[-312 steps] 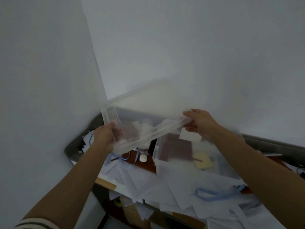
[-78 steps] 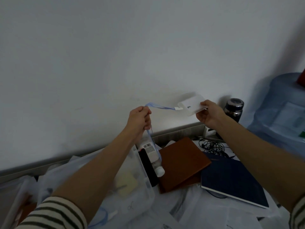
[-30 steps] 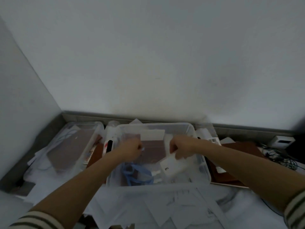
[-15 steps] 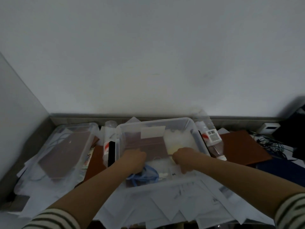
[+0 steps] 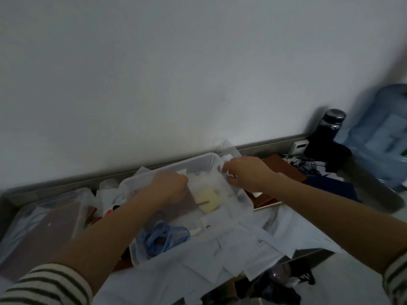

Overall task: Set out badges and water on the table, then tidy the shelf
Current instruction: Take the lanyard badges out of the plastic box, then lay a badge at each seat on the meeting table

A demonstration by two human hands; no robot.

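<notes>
Gripping the clear bin (image 5: 193, 159) by its far corner is the right hand (image 5: 246, 175), whether the left hand (image 5: 169, 188) inside holds anything I cannot tell, and the badge (image 5: 204, 227) lies lower-centre in the bin: light, with a limp lanyard (image 5: 163, 238), probably best taken by its stiff card.

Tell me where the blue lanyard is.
Head view, lower centre: the blue lanyard lies bunched in the near left corner of the clear bin, right beside the left forearm.
</notes>
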